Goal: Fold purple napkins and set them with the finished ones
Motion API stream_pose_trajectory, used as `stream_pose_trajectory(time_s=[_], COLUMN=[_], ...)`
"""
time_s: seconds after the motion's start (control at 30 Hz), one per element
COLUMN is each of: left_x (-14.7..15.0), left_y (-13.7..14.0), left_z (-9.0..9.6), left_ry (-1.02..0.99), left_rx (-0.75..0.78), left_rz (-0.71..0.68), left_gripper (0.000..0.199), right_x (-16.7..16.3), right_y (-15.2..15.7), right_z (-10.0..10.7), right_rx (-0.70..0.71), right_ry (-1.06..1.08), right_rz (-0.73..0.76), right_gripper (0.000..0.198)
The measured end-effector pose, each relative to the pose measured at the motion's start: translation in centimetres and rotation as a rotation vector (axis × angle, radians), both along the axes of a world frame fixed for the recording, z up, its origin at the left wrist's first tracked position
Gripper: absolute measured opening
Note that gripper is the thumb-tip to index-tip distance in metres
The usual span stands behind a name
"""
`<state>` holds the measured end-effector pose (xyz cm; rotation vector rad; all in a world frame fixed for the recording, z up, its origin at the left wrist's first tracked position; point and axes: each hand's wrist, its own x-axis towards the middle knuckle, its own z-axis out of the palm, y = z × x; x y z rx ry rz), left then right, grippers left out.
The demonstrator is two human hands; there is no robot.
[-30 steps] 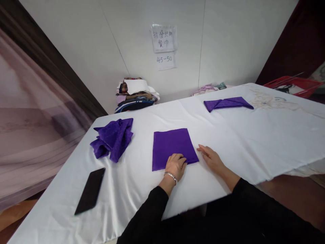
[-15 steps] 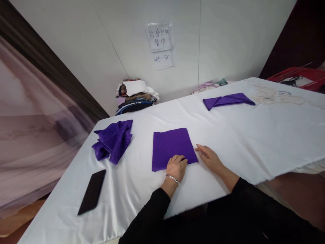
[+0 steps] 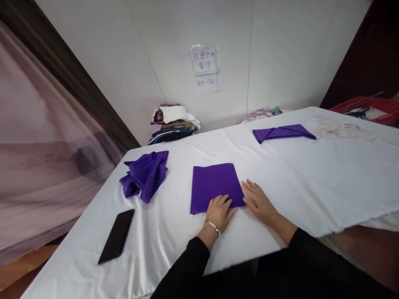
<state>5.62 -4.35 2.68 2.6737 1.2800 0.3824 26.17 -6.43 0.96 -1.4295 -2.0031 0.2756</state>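
One white cloth covers the surface (image 3: 311,174) in front of me, smooth with a few creases, and it runs back to a pale panelled wall where two paper notes (image 3: 205,68) hang one above the other. On the surface I count three purple napkins: a flat folded square (image 3: 215,185) just before me, a crumpled one (image 3: 145,174) to its left, and a folded, pointed one (image 3: 282,133) far off by the wall. One black phone (image 3: 116,236) lies near the front edge. One stack of folded fabrics (image 3: 173,122) sits behind. My left hand (image 3: 220,211) rests on the square's near corner, fingers together, flat. My right hand (image 3: 258,199) lies flat, touching its right edge, fingers slightly spread, gripping nothing.
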Motion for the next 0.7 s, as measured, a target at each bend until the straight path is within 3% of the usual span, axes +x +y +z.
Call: stream_pose_trajectory(time_s=[0.17, 0.37, 0.53, 0.6, 0.7], left_x=[-3.3, -8.2, -8.4, -7.7, -6.6], left_y=[1.3, 2.6, 2.2, 1.8, 1.4], left_z=[-0.7, -0.8, -0.3, -0.2, -0.4], left_ry=[0.097, 0.203, 0.214, 0.192, 0.126], left_rx=[-0.031, -0.087, -0.071, 0.002, 0.088], left_rz=[0.172, 0.420, 0.552, 0.559, 0.385], left_gripper=[0.058, 0.063, 0.058, 0.055, 0.056], right_x=[-1.3, -1.3, -1.3, -1.2, -0.9], right_y=[-1.0, -1.2, -1.0, -1.0, -0.9], right_z=[1.0, 0.2, -0.4, -0.6, -0.4], right_rx=[-0.116, -0.204, -0.195, -0.195, -0.227], right_ry=[-0.266, -0.307, -0.306, -0.302, -0.313], right_rz=[0.280, 0.283, 0.286, 0.289, 0.303], right_gripper=[0.057, 0.061, 0.061, 0.060, 0.060])
